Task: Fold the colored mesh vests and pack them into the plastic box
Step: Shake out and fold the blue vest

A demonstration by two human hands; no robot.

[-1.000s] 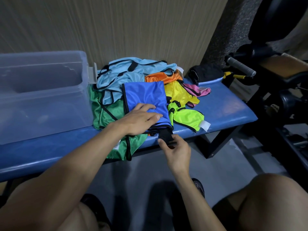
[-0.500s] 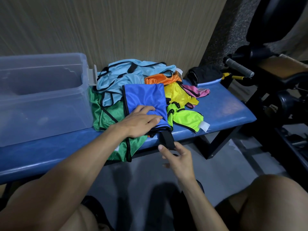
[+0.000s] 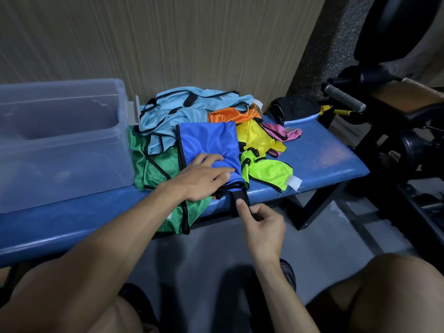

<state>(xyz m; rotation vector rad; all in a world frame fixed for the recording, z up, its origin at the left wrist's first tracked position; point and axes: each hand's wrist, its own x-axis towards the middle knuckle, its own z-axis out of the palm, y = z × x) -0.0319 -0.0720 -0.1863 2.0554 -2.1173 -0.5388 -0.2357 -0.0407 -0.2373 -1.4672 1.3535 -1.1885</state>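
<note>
A: What is seen at the far left?
B: A clear plastic box (image 3: pixel 64 140) is stood on the blue counter (image 3: pixel 319 162), against the wall. Nothing can be made out inside it.

A: And just beside it?
B: A green vest (image 3: pixel 153 169) is spread against the box's right wall, with 1 corner hung over the counter's front edge. A light blue vest (image 3: pixel 182 109) is heaped behind it and partly over it.

A: Where is the blue vest?
B: The blue vest (image 3: pixel 209 140) is laid on top of the green one, folded into a narrow panel. The left hand (image 3: pixel 204 179) is pressed flat on its near end, the grip apart, fingers straight and spread.

A: What is done by the other hand?
B: The right hand (image 3: pixel 262 224) is held at the counter's front edge. A black strap (image 3: pixel 239 200) hanging from the blue vest's near end is pinched there, the grip clamped on it between thumb and curled fingers.

A: What is found further right?
B: An orange vest (image 3: pixel 233 115), a yellow vest (image 3: pixel 254 137), a neon green vest (image 3: pixel 269 171) with a white label, and a pink vest (image 3: pixel 283 132) are piled unfolded. A black bundle (image 3: pixel 295 109) is seen behind them, and dark gym equipment (image 3: pixel 396 131) is stood past the counter's end.
</note>
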